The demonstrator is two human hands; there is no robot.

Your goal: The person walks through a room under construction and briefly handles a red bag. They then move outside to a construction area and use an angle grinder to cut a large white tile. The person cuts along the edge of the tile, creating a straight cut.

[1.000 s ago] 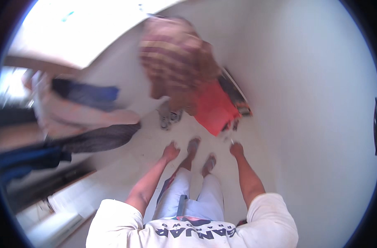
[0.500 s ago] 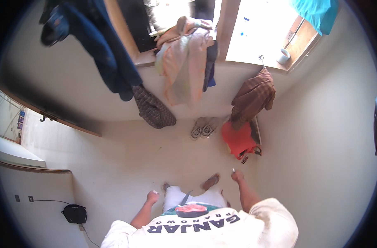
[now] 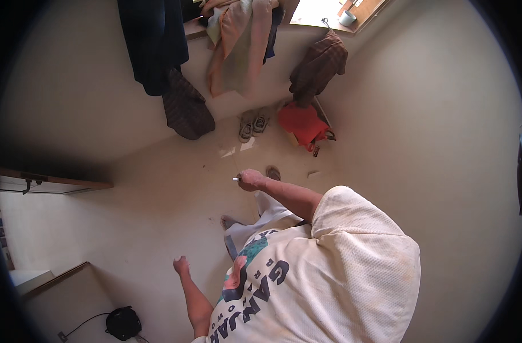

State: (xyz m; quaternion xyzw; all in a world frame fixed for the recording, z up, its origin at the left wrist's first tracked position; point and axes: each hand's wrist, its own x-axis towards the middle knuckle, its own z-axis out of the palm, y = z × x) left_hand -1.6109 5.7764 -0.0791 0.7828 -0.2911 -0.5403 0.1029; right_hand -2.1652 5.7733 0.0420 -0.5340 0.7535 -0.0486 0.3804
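My right hand (image 3: 253, 179) is closed and held out in front of my body above the floor. A short white stick (image 3: 235, 179) pokes out of its fingers; its exact kind is too small to tell. Lower and to the left, my left hand (image 3: 182, 265) hangs beside my body with its fingers curled in. Whatever lies within those fingers, if anything, is hidden. Neither hand touches the floor (image 3: 169, 188) or the walls. Both feet stand on the pale floor below.
Sneakers (image 3: 253, 127) and a red bag (image 3: 302, 123) rest against the far wall. A brown cloth (image 3: 319, 66), dark trousers (image 3: 152, 46) and a pale towel (image 3: 238, 51) hang by the window. An open door (image 3: 60, 184) is at left; a black corded device (image 3: 123, 323) lies lower left.
My body has turned to the left. My right arm has swung leftward across my front with the white stick, and my left hand has moved left and lower. The window has mostly left the view.
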